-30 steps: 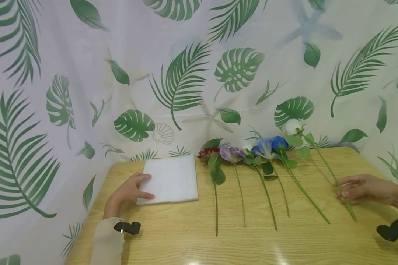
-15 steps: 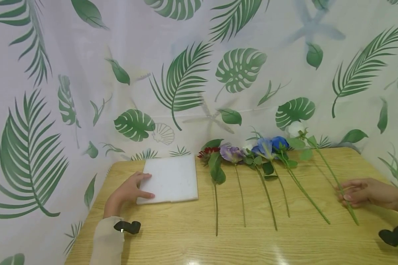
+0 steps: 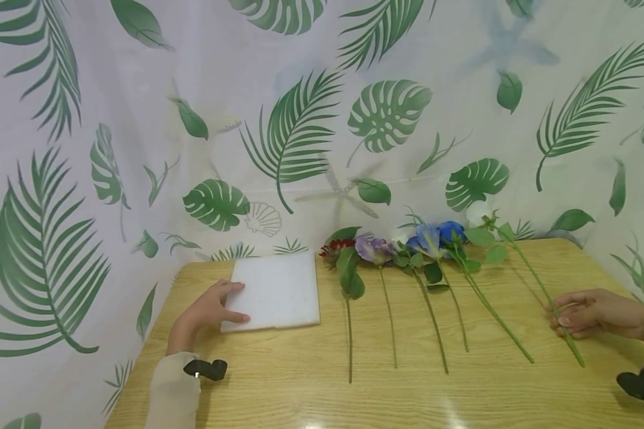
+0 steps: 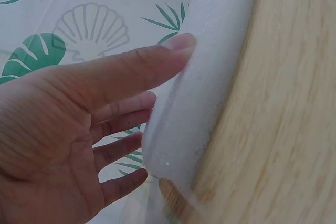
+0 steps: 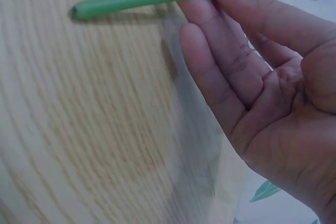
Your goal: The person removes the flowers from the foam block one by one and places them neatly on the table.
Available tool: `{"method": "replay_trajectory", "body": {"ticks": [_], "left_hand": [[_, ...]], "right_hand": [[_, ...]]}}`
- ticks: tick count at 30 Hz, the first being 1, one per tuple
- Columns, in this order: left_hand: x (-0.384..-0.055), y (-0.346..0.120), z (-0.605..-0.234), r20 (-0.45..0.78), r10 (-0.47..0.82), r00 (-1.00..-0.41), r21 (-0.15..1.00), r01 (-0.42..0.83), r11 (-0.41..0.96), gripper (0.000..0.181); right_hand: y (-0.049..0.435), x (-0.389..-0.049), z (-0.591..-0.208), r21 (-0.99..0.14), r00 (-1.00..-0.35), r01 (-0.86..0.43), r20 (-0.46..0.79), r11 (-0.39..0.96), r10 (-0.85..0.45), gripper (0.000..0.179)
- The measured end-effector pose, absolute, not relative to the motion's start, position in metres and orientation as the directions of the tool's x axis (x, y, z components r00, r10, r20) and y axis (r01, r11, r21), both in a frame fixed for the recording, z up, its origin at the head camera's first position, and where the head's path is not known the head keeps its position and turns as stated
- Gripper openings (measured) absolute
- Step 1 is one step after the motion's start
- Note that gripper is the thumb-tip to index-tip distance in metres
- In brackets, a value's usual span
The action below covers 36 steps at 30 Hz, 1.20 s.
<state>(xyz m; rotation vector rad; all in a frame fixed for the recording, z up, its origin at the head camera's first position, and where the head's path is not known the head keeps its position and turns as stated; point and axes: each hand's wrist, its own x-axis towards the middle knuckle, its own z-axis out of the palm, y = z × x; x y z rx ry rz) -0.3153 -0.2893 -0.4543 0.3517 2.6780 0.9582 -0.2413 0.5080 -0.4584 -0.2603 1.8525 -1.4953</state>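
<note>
At the table's left side, my left hand point(image 3: 209, 308) rests at the near-left edge of a white foam board point(image 3: 281, 290). Its thumb and fingers are spread and fairly straight; the left wrist view shows the thumb touching the foam board point(image 4: 210, 66). On the far right, my right hand point(image 3: 601, 314) pinches the lower green stem of a white rose point(image 3: 480, 215) between thumb and fingers. The bare end of the stem point(image 5: 121, 4) sticks out past the fingertips in the right wrist view. The rose's head lies toward the back edge, slanting left.
Several artificial flowers lie in a row between the hands: a red flower point(image 3: 339, 247), a purple flower point(image 3: 374, 248), a light blue flower point(image 3: 428, 239) and a blue rose point(image 3: 452, 231). Stems point toward the front. A leaf-printed curtain point(image 3: 311, 119) stands behind the wooden table point(image 3: 279, 381).
My right hand has shifted slightly right and toward the front, and the white rose has moved along with it. The left hand and the foam board have stayed in place.
</note>
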Motion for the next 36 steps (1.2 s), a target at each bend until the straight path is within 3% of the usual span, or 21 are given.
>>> {"method": "replay_trajectory", "body": {"ticks": [4,6,13,36], "left_hand": [[-0.3155,-0.2890,-0.4567,-0.173,0.313,-0.934,0.640,0.135,0.757,0.085],[-0.3158,-0.2891,-0.4576,-0.174,0.314,-0.933,0.638,0.137,0.758,0.086],[-0.3150,-0.2888,-0.4564,-0.164,0.325,-0.931,0.642,0.149,0.752,0.085],[-0.3155,-0.2882,-0.4564,-0.174,0.313,-0.934,0.636,0.136,0.760,0.086]], "right_hand": [[0.5111,-0.2403,-0.4601,-0.887,-0.724,0.269,-0.444,0.377,-0.528,0.062],[0.5125,-0.2396,-0.4605,-0.876,-0.722,0.276,-0.460,0.395,-0.517,0.064],[0.5123,-0.2382,-0.4627,-0.874,-0.712,0.323,-0.477,0.363,-0.515,0.028],[0.5075,-0.2433,-0.4640,-0.870,-0.709,0.316,-0.481,0.378,-0.515,0.028]]}}
